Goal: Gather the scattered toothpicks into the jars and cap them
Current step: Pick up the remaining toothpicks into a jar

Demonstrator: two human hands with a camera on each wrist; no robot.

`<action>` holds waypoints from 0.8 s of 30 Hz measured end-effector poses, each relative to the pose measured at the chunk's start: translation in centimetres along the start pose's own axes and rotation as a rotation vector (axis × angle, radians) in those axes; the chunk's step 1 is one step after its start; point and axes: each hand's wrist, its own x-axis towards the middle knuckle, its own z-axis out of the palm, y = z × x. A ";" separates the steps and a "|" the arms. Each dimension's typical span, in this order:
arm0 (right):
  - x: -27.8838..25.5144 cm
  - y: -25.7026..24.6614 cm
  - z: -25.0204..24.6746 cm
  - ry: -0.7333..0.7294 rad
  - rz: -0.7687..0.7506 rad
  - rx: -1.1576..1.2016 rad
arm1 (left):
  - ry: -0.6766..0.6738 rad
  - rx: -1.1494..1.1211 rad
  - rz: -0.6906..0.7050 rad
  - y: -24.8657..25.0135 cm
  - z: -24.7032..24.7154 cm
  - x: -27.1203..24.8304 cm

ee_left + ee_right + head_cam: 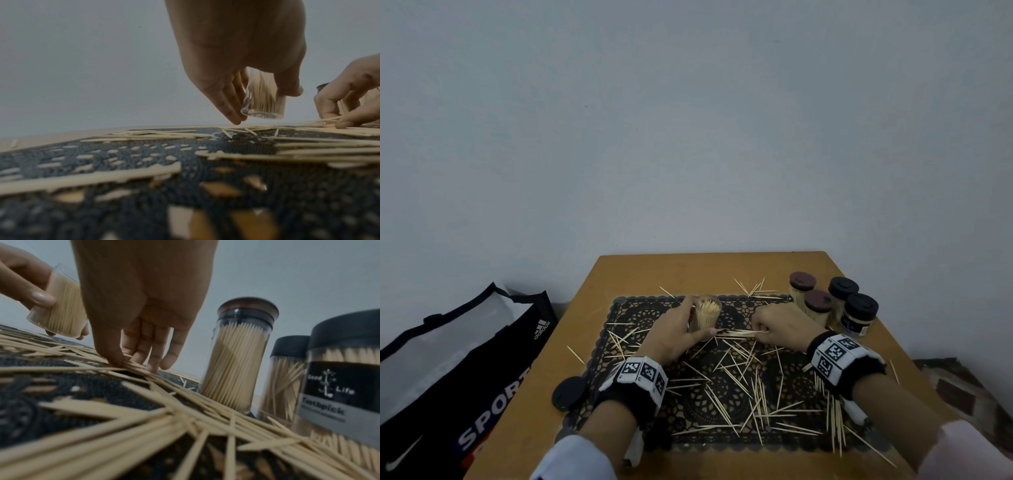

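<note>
- The left hand (677, 334) holds a clear open jar (708, 314) with its grip closed round it, thumb on one side and fingers on the other.
- The open jar is full of toothpicks standing on end. In the left wrist view the open jar (265, 100) is lifted a little above the black mat (144, 162) and is tilted.
- The right hand (780, 328) is just beside the open jar, low on the mat. Its grip is closed on a small bunch of toothpicks (743, 332), pinched between thumb and fingers.
- In the right wrist view the fingertips (153, 368) touch the bunch on the mat.
- Many loose toothpicks (739, 387) lie all over the black mat (640, 318). Some lie off the mat on the bare brown desk (688, 270).
- Four closed jars stand near the far right corner of the mat, close together. Two have brown lids (803, 281) and two have black lids (843, 287). All four are full of toothpicks.
- The nearest closed jar (858, 317) has a dark label. In the right wrist view the label (341, 386) says "Good Life" and "Toothpick".
- A loose black lid (568, 394) lies flat at the left edge of the mat, near the left wrist.
- Both wrists wear black bands (642, 375) with white squares and black patterns.
- A black sport bag (458, 373) sits on the left, beside the desk.
- A grey wall (688, 120) is behind the desk.
</note>
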 end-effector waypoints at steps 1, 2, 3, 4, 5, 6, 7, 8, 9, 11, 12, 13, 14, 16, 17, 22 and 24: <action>0.0 0.0 0.1 0.002 -0.004 -0.013 | -0.002 0.001 -0.004 0.0 0.0 0.0; 0.0 0.0 0.1 0.008 -0.009 -0.031 | -0.002 0.001 -0.007 0.0 0.0 0.0; 0.0 0.0 0.2 0.023 -0.018 -0.044 | -0.001 0.002 -0.012 0.0 0.0 0.0; 0.0 0.0 0.1 0.048 -0.025 -0.048 | 0.000 0.004 -0.016 0.0 0.0 0.0; 0.0 0.1 0.1 0.081 -0.030 -0.048 | 0.000 0.005 -0.020 0.0 0.0 0.0; 0.0 0.1 0.1 0.118 -0.024 -0.043 | 0.002 0.004 -0.020 0.1 0.0 0.0; 0.0 0.1 0.0 0.161 -0.014 -0.037 | 0.007 0.003 -0.020 0.1 0.0 0.1; 0.0 0.1 -0.1 0.201 -0.002 -0.040 | 0.015 -0.001 -0.018 0.1 -0.1 0.0; 0.0 0.0 -0.2 0.245 0.004 -0.048 | 0.024 -0.005 -0.017 0.1 -0.1 0.0; 0.0 -0.2 -0.3 0.344 0.009 -0.069 | 0.037 -0.009 -0.016 0.1 -0.2 0.0; 0.0 -0.2 -0.3 0.410 0.008 -0.064 | 0.041 -0.009 -0.016 0.1 -0.2 0.0; -0.1 -0.3 -0.4 0.466 0.005 -0.045 | 0.045 -0.009 -0.018 0.1 -0.2 0.0; -0.2 -0.4 -0.6 0.512 0.002 -0.022 | 0.048 -0.010 -0.019 0.0 -0.2 0.0; -0.2 -0.4 -0.6 0.571 -0.035 0.028 | 0.043 -0.005 -0.017 0.0 -0.2 0.1; -0.1 -0.4 -0.5 0.583 -0.056 0.048 | 0.040 0.005 -0.015 0.0 -0.2 0.1; 0.0 -0.5 -0.6 0.536 -0.158 0.041 | -0.013 0.006 0.035 -0.3 0.0 0.2; 0.0 -0.8 -0.7 0.513 -0.204 0.015 | -0.046 0.001 0.075 -0.3 0.2 0.2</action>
